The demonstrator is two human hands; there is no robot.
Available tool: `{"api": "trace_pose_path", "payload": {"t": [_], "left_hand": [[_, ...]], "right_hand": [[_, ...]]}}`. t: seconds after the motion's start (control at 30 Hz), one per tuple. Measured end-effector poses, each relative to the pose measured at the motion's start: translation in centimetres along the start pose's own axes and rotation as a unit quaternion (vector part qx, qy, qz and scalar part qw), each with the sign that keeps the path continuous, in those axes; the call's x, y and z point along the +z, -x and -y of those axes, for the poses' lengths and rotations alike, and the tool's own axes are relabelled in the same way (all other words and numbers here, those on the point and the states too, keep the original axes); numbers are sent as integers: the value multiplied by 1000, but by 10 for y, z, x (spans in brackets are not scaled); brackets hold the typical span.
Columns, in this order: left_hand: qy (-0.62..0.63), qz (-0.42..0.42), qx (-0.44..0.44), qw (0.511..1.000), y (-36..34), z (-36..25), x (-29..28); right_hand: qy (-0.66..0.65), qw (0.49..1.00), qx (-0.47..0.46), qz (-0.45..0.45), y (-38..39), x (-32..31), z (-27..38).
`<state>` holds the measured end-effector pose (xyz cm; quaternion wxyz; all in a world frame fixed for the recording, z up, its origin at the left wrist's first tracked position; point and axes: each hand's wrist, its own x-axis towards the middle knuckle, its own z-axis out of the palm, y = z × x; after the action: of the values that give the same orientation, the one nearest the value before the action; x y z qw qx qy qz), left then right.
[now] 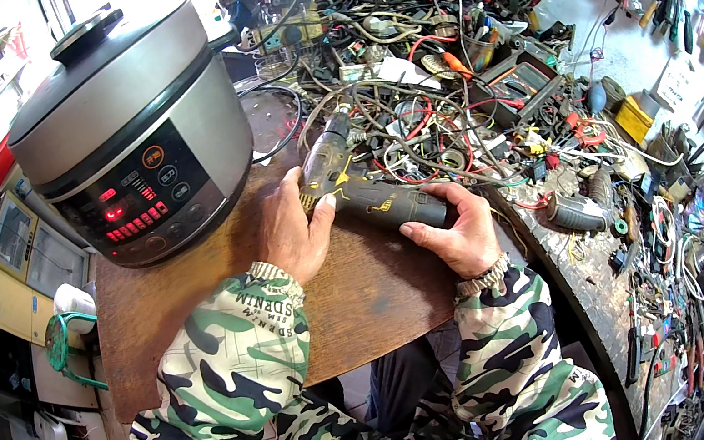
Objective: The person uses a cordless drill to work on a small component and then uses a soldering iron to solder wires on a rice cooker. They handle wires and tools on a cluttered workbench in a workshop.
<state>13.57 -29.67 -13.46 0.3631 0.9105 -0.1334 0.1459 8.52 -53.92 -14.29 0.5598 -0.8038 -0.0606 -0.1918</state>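
Note:
A worn dark cordless drill (381, 201) with yellow marks lies on its side low over the brown wooden table (366, 310), its chuck pointing away from me. My left hand (292, 234) is closed round the back of the drill's body, thumb on top near the handle. Round the handle's far right end, my right hand (462, 230) is closed too, with the thumb on the near side. Left of the drill stands a grey and black electric pressure cooker (199, 124), lid on, its front panel lit red.
Tangled wires (411, 128) and small parts are heaped behind the drill. A cluttered workbench (549, 244) runs along the right, bearing a dark cylindrical tool body (579, 212) and a yellow box (634, 122). Shelves and a pale yellow cabinet (5, 293) stand at the left.

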Motion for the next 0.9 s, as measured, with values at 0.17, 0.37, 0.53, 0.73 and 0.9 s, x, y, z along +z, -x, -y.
{"api": "trace_pose_path", "payload": {"t": [0.17,0.37,0.53,0.73,0.9], "left_hand": [[0,6,4,1000,0,1,3],[-9,-5,2,1000,1,0,-2],[-4,0,4,1000,-1,-3,-1],[-11,-14,16,1000,0,1,0],[-4,-16,10,1000,0,-2,-2]], "right_hand": [[-2,1000,17,3,1,-2,-2],[-4,1000,10,4,-1,1,-1],[-23,1000,10,3,0,0,-4],[-7,1000,-11,13,-2,0,-5],[-10,1000,-6,16,-2,0,-2]]}}
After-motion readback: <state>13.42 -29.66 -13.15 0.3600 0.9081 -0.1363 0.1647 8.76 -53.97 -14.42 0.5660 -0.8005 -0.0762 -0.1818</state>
